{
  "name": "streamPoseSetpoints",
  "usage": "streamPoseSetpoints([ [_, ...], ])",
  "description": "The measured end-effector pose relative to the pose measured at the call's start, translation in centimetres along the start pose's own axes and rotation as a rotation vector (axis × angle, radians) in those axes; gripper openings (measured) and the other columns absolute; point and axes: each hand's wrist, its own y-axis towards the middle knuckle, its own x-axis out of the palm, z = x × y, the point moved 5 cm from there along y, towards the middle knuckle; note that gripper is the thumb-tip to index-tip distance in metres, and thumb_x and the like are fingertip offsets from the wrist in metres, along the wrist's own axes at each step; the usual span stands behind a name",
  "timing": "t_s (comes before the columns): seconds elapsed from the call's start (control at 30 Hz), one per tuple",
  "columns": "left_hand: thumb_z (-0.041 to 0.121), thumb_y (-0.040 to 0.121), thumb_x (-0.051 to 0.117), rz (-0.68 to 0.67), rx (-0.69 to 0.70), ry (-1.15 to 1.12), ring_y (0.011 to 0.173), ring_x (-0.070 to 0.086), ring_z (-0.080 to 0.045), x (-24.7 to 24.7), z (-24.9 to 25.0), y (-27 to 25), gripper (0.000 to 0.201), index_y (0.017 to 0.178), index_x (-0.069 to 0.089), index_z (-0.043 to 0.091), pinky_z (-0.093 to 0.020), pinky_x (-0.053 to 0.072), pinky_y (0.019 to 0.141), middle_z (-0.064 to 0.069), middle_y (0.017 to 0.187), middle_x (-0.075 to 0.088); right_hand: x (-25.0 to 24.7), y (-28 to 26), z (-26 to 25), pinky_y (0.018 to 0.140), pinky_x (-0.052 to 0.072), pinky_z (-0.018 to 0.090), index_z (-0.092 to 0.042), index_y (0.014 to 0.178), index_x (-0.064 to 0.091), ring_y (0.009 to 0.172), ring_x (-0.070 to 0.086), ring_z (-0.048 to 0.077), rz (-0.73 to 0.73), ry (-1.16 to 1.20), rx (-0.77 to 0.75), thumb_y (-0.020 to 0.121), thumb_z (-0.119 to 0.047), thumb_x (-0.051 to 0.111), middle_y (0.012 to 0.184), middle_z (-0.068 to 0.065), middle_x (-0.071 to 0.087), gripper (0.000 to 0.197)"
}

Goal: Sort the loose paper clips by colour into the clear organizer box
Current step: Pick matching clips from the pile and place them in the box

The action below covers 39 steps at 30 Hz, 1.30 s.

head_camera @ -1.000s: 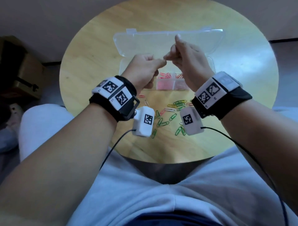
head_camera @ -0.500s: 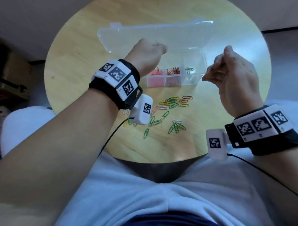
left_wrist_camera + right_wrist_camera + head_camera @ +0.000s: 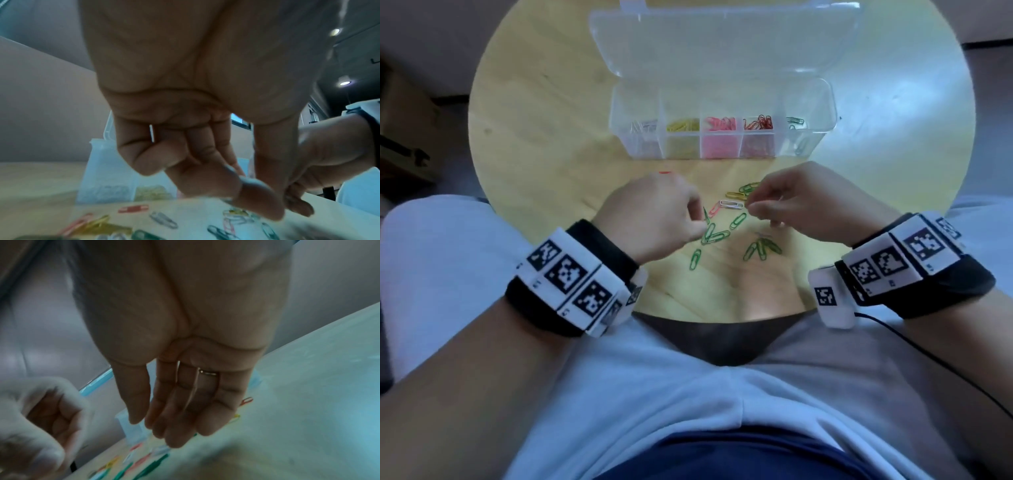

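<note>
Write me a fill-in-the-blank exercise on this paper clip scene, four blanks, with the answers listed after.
1. The organizer box has its lid ____.
2. The yellow clips lie in the compartment just left of the ____ ones.
3. Most loose clips on the table are ____.
4. The ring is on the ____ hand.

Answers: open; pink; green; right

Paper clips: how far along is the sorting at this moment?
Partly done. The organizer box already holds white, yellow, pink, red and a few green clips in separate compartments. Both the left hand and right hand are down at the loose clips; what either grips is unclear. Mostly green ones remain on the table.
</note>
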Motion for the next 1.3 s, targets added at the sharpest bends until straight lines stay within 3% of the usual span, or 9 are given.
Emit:
streamPoseSetpoints([
  [0.2,0.043,0.073,0.071,-0.066,-0.015,0.117,0.077,0.063,-0.019,2.7,0.3,-0.3,0.017,0.073,0.065,0.026,-0.027,0.046,0.062,0.007,0.075,0.065,1.7,0.8,-0.9,0.053,0.036,0.003,-0.022,0.091,0.076,0.05,0.053,-0.008,0.01,-0.1,-0.006,0.08,-0.019,0.077,0.053,-0.022,0.06,0.011],
  [0.3,0.037,0.075,0.072,-0.097,-0.018,0.117,0.078,0.062,-0.021,3.1,0.2,-0.3,0.014,0.076,0.064,0.025,-0.027,0.042,0.061,0.006,0.077,0.064,1.9,0.9,-1.1,0.055,0.036,0.002,-0.022,0.093,0.077,0.057,0.054,-0.003,0.007,-0.179,-0.002,0.077,-0.02,0.079,0.066,-0.016,0.064,0.016],
  [0.43,0.023,0.076,0.072,-0.125,0.019,0.055,0.083,0.064,-0.024,3.6,0.5,-0.2,0.005,0.078,0.067,0.022,-0.032,0.052,0.069,0.002,0.081,0.067,1.6,0.7,-0.9,0.051,0.037,0.005,-0.024,0.086,0.078,0.06,0.055,-0.003,0.021,-0.232,0.048,0.073,-0.017,0.079,0.07,-0.011,0.066,0.014],
  [0.57,0.017,0.078,0.07,-0.147,0.077,0.017,0.086,0.064,-0.02,3.6,0.9,-0.1,0.007,0.08,0.067,0.024,-0.026,0.044,0.068,0.002,0.086,0.069,1.6,0.9,-0.8,0.048,0.038,0.008,-0.024,0.075,0.076,0.059,0.055,-0.001,0.004,-0.271,0.065,0.071,-0.02,0.08,0.068,-0.011,0.067,0.007],
  [0.73,0.013,0.077,0.067,-0.136,0.111,0.008,0.087,0.06,-0.018,3.7,1.0,-0.1,0.016,0.085,0.058,0.023,-0.028,0.042,0.068,0.005,0.087,0.064,2.0,0.7,-0.8,0.063,0.048,0.025,-0.02,0.072,0.07,0.065,0.056,0.009,-0.028,-0.325,0.05,0.073,-0.023,0.076,0.073,-0.005,0.066,0.006],
  [0.8,0.012,0.076,0.065,-0.133,0.115,0.013,0.086,0.059,-0.02,3.8,1.1,-0.1,0.018,0.087,0.056,0.022,-0.028,0.041,0.067,0.006,0.081,0.06,1.5,0.6,-0.7,0.057,0.044,0.019,-0.019,0.072,0.07,0.061,0.055,0.004,0.008,-0.258,0.052,0.077,-0.019,0.069,0.067,-0.007,0.066,0.005],
  [0.97,0.012,0.077,0.064,-0.118,0.117,0.021,0.084,0.059,-0.021,3.8,0.9,-0.1,0.02,0.09,0.054,0.025,-0.033,0.047,0.068,0.005,0.082,0.059,0.2,0.3,-0.9,0.056,0.051,0.036,-0.009,0.068,0.057,0.055,0.059,0.024,0.09,0.343,0.109,0.082,0.0,0.054,0.067,0.011,0.068,0.017],
  [1.1,0.014,0.077,0.066,-0.071,0.106,0.022,0.087,0.058,-0.02,3.3,0.5,0.1,0.024,0.096,0.057,0.027,-0.033,0.047,0.068,0.01,0.084,0.058,0.2,0.6,-0.6,0.044,0.022,0.022,-0.014,0.067,0.05,0.043,0.028,0.016,0.084,0.534,0.19,0.083,0.003,0.04,0.051,0.0,0.04,0.025],
  [1.3,0.016,0.079,0.065,-0.097,0.078,0.032,0.088,0.061,-0.019,3.4,0.8,-0.1,0.019,0.093,0.059,0.027,-0.031,0.046,0.067,0.007,0.092,0.064,2.1,0.3,-1.4,0.04,0.025,0.016,-0.023,0.076,0.071,0.04,0.032,0.006,-0.049,0.013,0.066,0.083,-0.016,0.068,0.043,-0.01,0.038,0.011],
])
